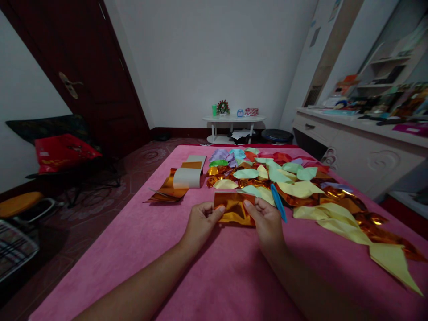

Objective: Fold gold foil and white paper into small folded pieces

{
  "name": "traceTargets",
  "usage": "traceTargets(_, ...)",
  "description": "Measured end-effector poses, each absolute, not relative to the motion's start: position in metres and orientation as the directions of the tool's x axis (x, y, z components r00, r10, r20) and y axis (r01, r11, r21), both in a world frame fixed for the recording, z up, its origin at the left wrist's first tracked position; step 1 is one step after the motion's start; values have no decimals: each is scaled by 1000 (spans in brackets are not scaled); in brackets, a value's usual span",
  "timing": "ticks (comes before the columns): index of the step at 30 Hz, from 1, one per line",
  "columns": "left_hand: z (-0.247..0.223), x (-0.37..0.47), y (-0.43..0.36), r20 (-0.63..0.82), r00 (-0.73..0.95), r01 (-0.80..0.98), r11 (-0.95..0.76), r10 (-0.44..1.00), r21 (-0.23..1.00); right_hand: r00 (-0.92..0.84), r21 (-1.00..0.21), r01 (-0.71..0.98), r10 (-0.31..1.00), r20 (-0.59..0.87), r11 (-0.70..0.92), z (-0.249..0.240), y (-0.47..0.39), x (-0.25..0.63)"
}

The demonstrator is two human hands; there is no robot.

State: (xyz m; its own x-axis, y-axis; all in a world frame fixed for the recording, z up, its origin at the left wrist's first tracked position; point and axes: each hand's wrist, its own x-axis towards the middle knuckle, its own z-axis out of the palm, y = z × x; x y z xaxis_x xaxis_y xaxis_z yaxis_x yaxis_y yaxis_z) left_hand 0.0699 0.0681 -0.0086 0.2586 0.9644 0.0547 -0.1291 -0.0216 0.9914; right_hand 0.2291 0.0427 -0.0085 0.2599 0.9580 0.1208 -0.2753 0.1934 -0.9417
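Note:
A shiny gold foil paper sheet (234,209) is stretched between my two hands, just above the pink cloth. My left hand (203,218) pinches its left edge, thumb on top. On its right edge, my right hand (265,218) grips it the same way; the fingers behind the sheet are hidden. Beyond my left hand lies a loose stack of gold foil sheets (174,187), some curled over to show a pale grey back (187,177). Folded paper pieces in yellow (302,189), pale green (245,173) and gold foil (337,195) spread out to the right. A blue paper strip (278,203) lies close to my right hand.
The pink-covered table (133,267) fills the foreground. A white side table (234,119) stands by the far wall. To the right is a cluttered white dresser (361,133); to the left, a chair holding a red bag (63,151) and a yellow-topped stool (20,203).

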Motion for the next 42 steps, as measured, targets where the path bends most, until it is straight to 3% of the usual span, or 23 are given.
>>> traceTargets(6, -3, 70, 67, 59, 212, -256, -3, 975, 967, 202, -962, -202, 969, 143, 184, -9, 41, 229)
traceTargets(15, -7, 68, 69, 43, 135, -115, -27, 990, 993, 314, -960, -176, 937, 154, 216, -10, 42, 231)
traceTargets(42, -7, 69, 67, 113, 129, -14, -112, 985, 994, 397, -962, 41, 879, 263, 269, -9, 36, 231)
